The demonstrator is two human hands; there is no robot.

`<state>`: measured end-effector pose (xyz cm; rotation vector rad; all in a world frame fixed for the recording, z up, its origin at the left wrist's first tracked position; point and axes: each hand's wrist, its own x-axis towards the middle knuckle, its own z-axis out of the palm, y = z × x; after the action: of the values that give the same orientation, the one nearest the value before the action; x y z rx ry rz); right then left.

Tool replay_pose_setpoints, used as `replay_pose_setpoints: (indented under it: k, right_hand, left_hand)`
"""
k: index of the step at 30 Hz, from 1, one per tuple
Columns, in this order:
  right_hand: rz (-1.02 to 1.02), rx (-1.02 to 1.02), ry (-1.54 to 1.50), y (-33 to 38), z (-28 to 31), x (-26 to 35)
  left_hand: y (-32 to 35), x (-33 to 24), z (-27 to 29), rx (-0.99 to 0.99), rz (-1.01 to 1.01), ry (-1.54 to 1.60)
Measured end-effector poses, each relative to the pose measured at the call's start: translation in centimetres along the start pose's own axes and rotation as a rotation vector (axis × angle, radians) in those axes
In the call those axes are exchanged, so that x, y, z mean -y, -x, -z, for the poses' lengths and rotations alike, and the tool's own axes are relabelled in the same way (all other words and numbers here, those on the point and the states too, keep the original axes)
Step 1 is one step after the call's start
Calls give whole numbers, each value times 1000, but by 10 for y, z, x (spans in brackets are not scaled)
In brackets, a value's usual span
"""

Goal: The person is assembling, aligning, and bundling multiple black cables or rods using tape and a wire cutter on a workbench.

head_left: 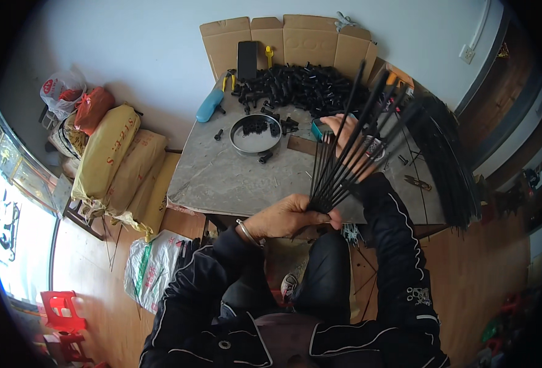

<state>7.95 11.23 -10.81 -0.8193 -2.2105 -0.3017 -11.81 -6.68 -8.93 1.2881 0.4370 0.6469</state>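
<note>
Left hand clenched round base of thin black rods, fanned over table. Right hand behind rods, grip unclear, I can't tell. Black connectors heaped, few in round tin; sorting looks early.

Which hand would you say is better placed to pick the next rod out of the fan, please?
Probably the right hand: it is open behind the spread rods, fingers among them. The left hand is shut on their gathered lower ends and cannot let go.
</note>
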Motion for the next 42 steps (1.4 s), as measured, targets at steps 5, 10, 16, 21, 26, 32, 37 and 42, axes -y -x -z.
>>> replay_pose_setpoints:
  k: [5,10,16,21,26,32,37,42]
  right_hand:
    - [-304,200,205,36,-25,-2]
    - [-346,139,-6,74,-50,-29]
    - [-262,104,-141,63,-23,-7]
    - [-293,109,-478,80,-18,-8]
    - [-289,228,-298,76,1,15]
    - [-315,64,-407,70,31,28]
    - [-113,325,-356,29,63,99]
    - [179,129,-373,8,33,68]
  left_hand:
    - [5,68,11,-51,-47,-26]
    - [3,74,5,-33,-21,-16]
    - [4,37,7,-97,-37,-216]
    - [8,-7,4,-71,43,-223]
    - [6,-32,-5,-23,-72,-120]
    - [11,18,2,-94,67,-73]
    - [9,-8,-5,-59,31,-97]
    - [14,-31,-29,15,-69,-305]
